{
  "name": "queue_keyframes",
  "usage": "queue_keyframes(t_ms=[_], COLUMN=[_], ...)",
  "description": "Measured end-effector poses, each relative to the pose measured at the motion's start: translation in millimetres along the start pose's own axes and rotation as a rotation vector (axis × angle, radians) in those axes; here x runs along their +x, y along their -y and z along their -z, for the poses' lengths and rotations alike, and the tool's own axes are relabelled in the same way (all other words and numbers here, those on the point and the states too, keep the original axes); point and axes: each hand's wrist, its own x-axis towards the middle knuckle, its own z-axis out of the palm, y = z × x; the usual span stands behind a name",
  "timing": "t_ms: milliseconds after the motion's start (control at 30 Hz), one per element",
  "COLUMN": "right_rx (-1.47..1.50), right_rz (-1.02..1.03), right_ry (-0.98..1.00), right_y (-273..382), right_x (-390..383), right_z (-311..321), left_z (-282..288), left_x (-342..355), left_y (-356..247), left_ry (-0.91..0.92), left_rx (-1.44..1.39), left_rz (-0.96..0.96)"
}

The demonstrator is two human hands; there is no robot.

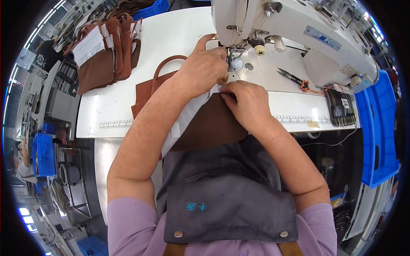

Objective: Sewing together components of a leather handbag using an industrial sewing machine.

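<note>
Looks steeply down from head height, near above the left hand (205, 70) and right hand (250, 102); faces the sewing machine (299, 21) over the white table (179, 34); bends straight edges toward the rim.

Lilac short-sleeved shirt (128, 222) with a small button (244, 253), dark grey apron (239, 219), turquoise stitched characters (192, 207) left of its middle, round metal snaps (178, 234) at near left and near right corners, brown straps (175, 250), thin ring (218, 52) on the left hand (205, 70)

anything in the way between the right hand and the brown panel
Nothing visible: the right hand touches the brown panel near its upper edge. The left hand, close to the sewing machine, does not come between them.
</note>
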Motion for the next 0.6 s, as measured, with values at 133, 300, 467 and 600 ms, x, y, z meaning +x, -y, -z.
queue_keyframes(t_ms=[133,300,467,600], right_rx=[-0.005,0.119,0.013,0.006], right_rz=[0.124,0.342,0.445,0.455], right_ry=[0.105,0.082,0.093,0.067], right_y=[-12,-27,-31,-31], right_x=[4,13,12,10], right_z=[14,17,19,19], left_z=[1,-2,1,2], left_x=[2,2,3,5], left_y=[0,3,13,15], left_ry=[0.0,-0.024,0.205,0.289], left_rx=[-0.061,-0.158,-0.335,-0.415], left_rz=[0.014,0.088,0.224,0.243])
